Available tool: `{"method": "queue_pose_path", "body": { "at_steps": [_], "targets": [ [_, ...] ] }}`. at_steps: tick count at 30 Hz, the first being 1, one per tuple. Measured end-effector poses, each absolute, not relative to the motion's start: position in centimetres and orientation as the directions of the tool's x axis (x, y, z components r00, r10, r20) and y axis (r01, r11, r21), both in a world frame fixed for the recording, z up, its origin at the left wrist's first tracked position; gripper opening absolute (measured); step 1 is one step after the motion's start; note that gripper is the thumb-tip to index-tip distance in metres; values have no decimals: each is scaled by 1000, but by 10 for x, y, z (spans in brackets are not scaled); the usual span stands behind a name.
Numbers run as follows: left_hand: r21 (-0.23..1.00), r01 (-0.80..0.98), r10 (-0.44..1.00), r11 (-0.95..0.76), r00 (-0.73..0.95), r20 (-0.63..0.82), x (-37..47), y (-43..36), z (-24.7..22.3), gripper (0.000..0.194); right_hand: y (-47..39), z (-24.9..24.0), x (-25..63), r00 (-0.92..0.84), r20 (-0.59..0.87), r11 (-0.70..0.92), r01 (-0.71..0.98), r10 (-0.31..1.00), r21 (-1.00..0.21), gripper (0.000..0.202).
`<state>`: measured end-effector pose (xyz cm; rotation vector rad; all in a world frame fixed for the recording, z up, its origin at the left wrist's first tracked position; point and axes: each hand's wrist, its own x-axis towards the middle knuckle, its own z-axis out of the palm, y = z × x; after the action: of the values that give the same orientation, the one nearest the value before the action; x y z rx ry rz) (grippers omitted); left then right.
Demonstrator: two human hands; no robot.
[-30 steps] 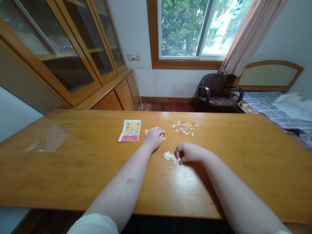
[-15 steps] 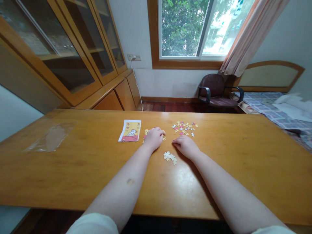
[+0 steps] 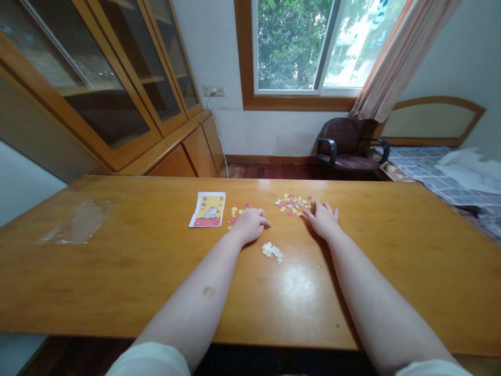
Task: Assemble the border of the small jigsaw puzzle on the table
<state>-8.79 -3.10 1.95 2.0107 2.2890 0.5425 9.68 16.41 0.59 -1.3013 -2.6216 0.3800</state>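
Note:
My left hand (image 3: pixel 252 225) rests over a small group of puzzle pieces (image 3: pixel 234 212), covering part of it. Its fingers are bent and close together, their tips pointing right and down; whatever lies under them is hidden. My right hand (image 3: pixel 324 219) is at the near right edge of a larger spread of yellow, pink and white pieces (image 3: pixel 290 204). Its fingers are apart, and no piece shows in them. Between the hands, nearer to me, lies a cluster of pale pieces (image 3: pixel 272 251). Left of my left hand is a picture sheet (image 3: pixel 208 210) with a white cartoon animal.
A clear plastic bag (image 3: pixel 80 222) lies flat on the left of the wooden table (image 3: pixel 156 277). Beyond the far edge stand a glass-door cabinet (image 3: pixel 172 130), an armchair (image 3: pixel 344 141) and a bed (image 3: pixel 415 162).
My right hand has moved right and slightly away from me, to the larger spread, and its fingers have opened. My left hand has shifted slightly right, uncovering a pink piece behind it.

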Motion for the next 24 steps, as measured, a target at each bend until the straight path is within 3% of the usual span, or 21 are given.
{"method": "queue_pose_path", "body": {
  "at_steps": [4, 8, 10, 12, 15, 19, 24],
  "targets": [
    [286, 947, 966, 148, -201, 165, -89, -32, 21, 31, 165, 4, 97, -683, 17, 655, 693, 730, -299, 68],
    [289, 935, 953, 206, -259, 157, -89, -31, 24, 30, 154, 10, 94, -780, 134, 769, 543, 611, -338, 59],
    [301, 926, 941, 227, -288, 176, -89, -31, 24, 29, 140, 17, 92, -873, 185, 852, 358, 450, -382, 43],
    [315, 919, 927, 235, -310, 212, -89, -30, 23, 28, 120, 25, 88, -961, 178, 894, 115, 210, -433, 30],
    [329, 910, 902, 252, -344, 261, -89, -30, 22, 28, 88, 30, 82, -988, 149, 878, -101, -34, -468, 30],
    [337, 900, 891, 276, -371, 262, -88, -30, 22, 29, 69, 25, 76, -991, 126, 878, -100, -46, -468, 22],
    [352, 900, 894, 258, -360, 267, -88, -30, 23, 28, 72, 19, 74, -989, 123, 755, -16, 85, -656, 8]
  ]
}}
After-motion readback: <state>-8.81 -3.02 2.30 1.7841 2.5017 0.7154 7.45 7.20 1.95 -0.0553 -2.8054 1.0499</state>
